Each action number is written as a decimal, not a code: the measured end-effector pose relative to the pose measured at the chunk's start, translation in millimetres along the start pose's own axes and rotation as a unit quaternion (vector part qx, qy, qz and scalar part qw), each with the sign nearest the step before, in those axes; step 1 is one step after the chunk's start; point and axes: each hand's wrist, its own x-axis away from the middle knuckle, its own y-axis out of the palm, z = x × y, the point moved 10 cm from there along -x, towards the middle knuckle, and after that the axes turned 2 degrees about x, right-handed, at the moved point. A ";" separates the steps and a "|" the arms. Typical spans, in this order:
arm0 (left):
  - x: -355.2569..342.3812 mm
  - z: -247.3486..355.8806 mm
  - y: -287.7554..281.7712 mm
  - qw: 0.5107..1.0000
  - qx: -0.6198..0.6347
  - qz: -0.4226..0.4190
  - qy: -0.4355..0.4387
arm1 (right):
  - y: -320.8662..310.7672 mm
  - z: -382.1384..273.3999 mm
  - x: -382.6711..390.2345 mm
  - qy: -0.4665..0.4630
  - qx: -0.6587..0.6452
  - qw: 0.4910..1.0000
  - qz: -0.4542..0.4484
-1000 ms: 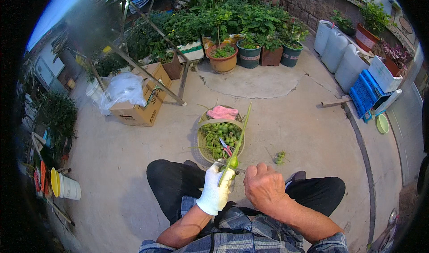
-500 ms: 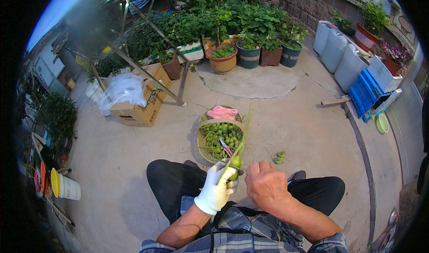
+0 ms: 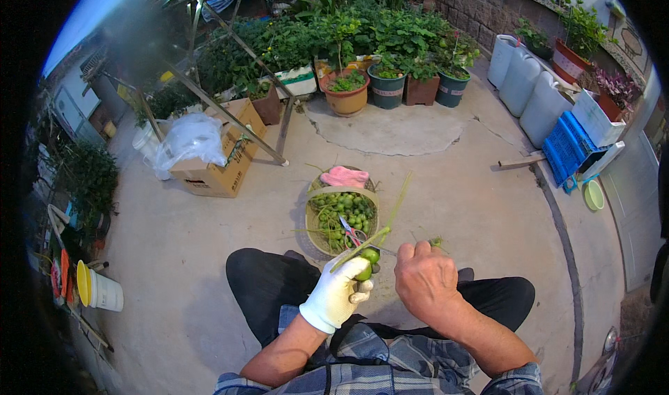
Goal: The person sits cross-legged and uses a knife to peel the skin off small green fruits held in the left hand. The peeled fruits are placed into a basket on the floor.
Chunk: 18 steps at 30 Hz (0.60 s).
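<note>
My left hand (image 3: 334, 290), in a white glove, is closed on a long green stem (image 3: 362, 245) with green round fruits (image 3: 364, 268) bunched against the fingers. My bare right hand (image 3: 425, 276) is closed on a thin metal tool, perhaps a knife (image 3: 387, 251), which lies near the stem just right of the fruits; its handle is hidden. Beyond both hands stands a woven basket (image 3: 311, 222) of small green fruits (image 3: 336, 210), with scissors (image 3: 348, 229) on them and a pink cloth (image 3: 345, 175) at the back.
My dark-trousered legs flank the hands on the concrete floor (image 3: 488, 207). A cardboard box (image 3: 212, 175) and metal frame (image 3: 251, 133) are ahead left, a white bucket (image 3: 106, 294) left, potted plants (image 3: 345, 99) behind, plastic jugs (image 3: 540, 109) and a blue crate (image 3: 568, 154) right.
My right hand has shifted rightward with the tool. The stem's upper part has tilted right and lower, and now looks bent. My left hand has turned slightly, showing more of the fruits.
</note>
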 end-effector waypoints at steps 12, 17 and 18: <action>-4.4 -11.7 -2.3 0.995 0.096 0.006 -0.034 | 3.3 3.6 7.1 0.004 0.025 1.000 -0.004; -4.0 -10.9 -3.5 0.999 0.021 -0.003 -0.035 | 6.1 3.6 7.3 0.006 0.001 1.000 -0.013; -4.3 -10.3 -4.8 0.999 0.022 0.001 -0.027 | 9.3 3.6 8.1 0.010 -0.008 1.000 -0.027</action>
